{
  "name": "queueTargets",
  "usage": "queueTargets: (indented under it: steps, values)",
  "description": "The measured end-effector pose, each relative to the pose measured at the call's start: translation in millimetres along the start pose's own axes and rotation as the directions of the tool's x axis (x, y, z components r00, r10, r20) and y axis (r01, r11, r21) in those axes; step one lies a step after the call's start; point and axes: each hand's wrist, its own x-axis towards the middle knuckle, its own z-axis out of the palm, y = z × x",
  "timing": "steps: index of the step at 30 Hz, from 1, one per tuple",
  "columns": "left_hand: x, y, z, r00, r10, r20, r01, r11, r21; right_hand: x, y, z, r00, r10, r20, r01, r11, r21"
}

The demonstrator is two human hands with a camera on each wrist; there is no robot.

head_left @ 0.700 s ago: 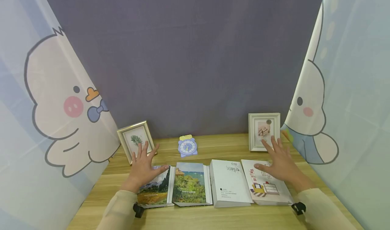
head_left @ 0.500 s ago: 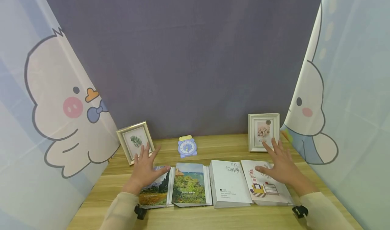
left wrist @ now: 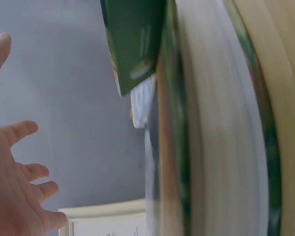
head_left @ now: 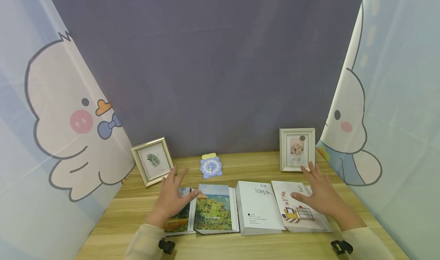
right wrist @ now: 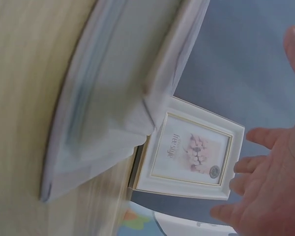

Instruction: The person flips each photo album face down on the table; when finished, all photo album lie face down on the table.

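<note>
Four is too many to count here, so several thick albums lie in a row on the table. My left hand (head_left: 173, 200), fingers spread, hovers over the leftmost album (head_left: 176, 223), which has a dark landscape cover and is partly hidden by it. Beside that lies a photo album (head_left: 214, 210) with a green seaside painting. A white album (head_left: 259, 210) with black lettering comes after it. Above the rightmost album (head_left: 302, 214), white with furniture drawings, my right hand (head_left: 321, 195) is spread and holds nothing. Both wrist views show the fingers extended, apart from the albums.
A gold frame (head_left: 153, 160) with a leaf print stands tilted at the back left. At the back right is a white frame (head_left: 297, 150) with a flower print. Between them sits a blue clock-shaped piece (head_left: 211, 166). A dark curtain (head_left: 213, 69) closes off the back of the wooden table (head_left: 247, 248).
My left hand has moved right and slightly down, uncovering the gold frame. The right hand has shifted slightly right and down, away from the white frame. The albums have stayed put.
</note>
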Motion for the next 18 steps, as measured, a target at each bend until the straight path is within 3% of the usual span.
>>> queueTargets:
  steps: [6,12,18]
  values:
    - [-1.8,19.3,7.2,0.999,0.024,-0.027,-0.025,0.998,-0.06,-6,-3,-1.5,1.0,-0.009,-0.004,0.009,1.0,0.023]
    - [-0.7,41.4,16.4,1.0,0.003,0.016,-0.001,0.986,-0.166,-13,-5,-3.3,1.0,0.006,0.016,-0.007,0.998,0.07]
    - [1.9,65.2,26.9,0.998,0.025,0.053,-0.009,0.96,-0.281,-21,-7,-4.2,0.998,0.028,0.061,-0.034,0.995,0.094]
